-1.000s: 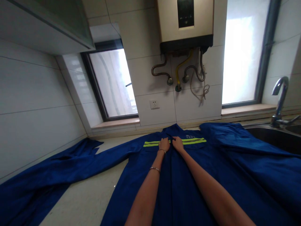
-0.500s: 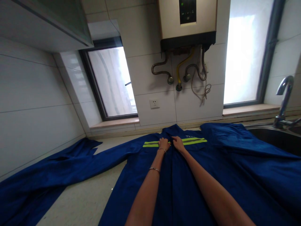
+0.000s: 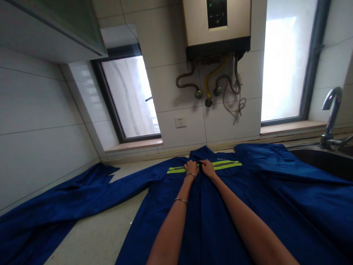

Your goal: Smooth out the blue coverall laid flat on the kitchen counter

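Observation:
A blue work jacket [image 3: 209, 217] with a yellow-green reflective stripe [image 3: 176, 169] lies spread flat on a pale countertop [image 3: 102, 232]. Its left sleeve [image 3: 63, 198] stretches toward the left wall. My left hand [image 3: 191, 168] and my right hand [image 3: 207, 168] sit side by side at the jacket's chest, just below the collar [image 3: 202, 151]. Both pinch the fabric along the front placket at the stripe. Thin bracelets circle my left wrist and forearm.
A steel sink [image 3: 322, 162] with a curved tap [image 3: 329, 116] lies at the right, partly covered by the jacket's right side. A water heater [image 3: 216, 27] with hoses hangs on the tiled wall above a socket [image 3: 180, 122]. Windows flank it.
Both hands have stayed at the jacket's chest, fingers shifting only slightly on the placket. The view has drifted a little.

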Demonstrator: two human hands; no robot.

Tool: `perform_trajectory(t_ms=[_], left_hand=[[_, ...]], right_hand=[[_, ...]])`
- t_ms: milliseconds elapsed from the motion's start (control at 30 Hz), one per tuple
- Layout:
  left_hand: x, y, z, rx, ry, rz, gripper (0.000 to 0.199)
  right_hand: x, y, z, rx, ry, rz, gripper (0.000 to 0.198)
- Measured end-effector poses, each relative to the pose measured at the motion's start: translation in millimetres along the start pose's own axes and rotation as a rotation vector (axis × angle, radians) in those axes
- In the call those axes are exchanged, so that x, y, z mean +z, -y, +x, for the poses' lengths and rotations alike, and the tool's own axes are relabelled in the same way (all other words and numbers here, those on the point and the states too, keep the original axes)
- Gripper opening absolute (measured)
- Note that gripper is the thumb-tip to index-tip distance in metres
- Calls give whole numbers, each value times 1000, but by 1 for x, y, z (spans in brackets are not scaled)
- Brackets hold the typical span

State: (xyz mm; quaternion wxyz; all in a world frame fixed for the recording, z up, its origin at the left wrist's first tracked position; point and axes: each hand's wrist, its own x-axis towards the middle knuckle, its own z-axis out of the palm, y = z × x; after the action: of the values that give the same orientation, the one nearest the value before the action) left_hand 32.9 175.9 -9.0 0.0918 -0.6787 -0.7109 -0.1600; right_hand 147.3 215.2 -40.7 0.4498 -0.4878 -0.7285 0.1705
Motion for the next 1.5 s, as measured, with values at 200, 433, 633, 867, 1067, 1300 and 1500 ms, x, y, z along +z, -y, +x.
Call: perform_trajectory(t_ms=[200, 433, 633, 867, 1067, 1300, 1500], left_hand=[[-6, 0, -5, 149, -91, 11, 24], [0, 6, 1, 185, -135, -60, 23], [4, 10, 3, 189, -189, -116, 21], [1, 10, 2, 262, -196, -114, 19], [-1, 10, 0, 283, -224, -106, 28], [1, 10, 1, 294, -207, -99, 25], [6, 12, 2, 306, -212, -115, 20]], right_hand=[[-1, 1, 1, -15, -30, 15, 39], [-3, 3, -1, -42, -54, 22, 34], [-9, 10, -6, -75, -66, 19, 27], [-17, 18, -14, -107, -26, -95, 23], [-19, 23, -17, -149, -51, -148, 18], [-23, 28, -19, -177, -68, -164, 15], [-24, 28, -21, -190, -72, -215, 13]])
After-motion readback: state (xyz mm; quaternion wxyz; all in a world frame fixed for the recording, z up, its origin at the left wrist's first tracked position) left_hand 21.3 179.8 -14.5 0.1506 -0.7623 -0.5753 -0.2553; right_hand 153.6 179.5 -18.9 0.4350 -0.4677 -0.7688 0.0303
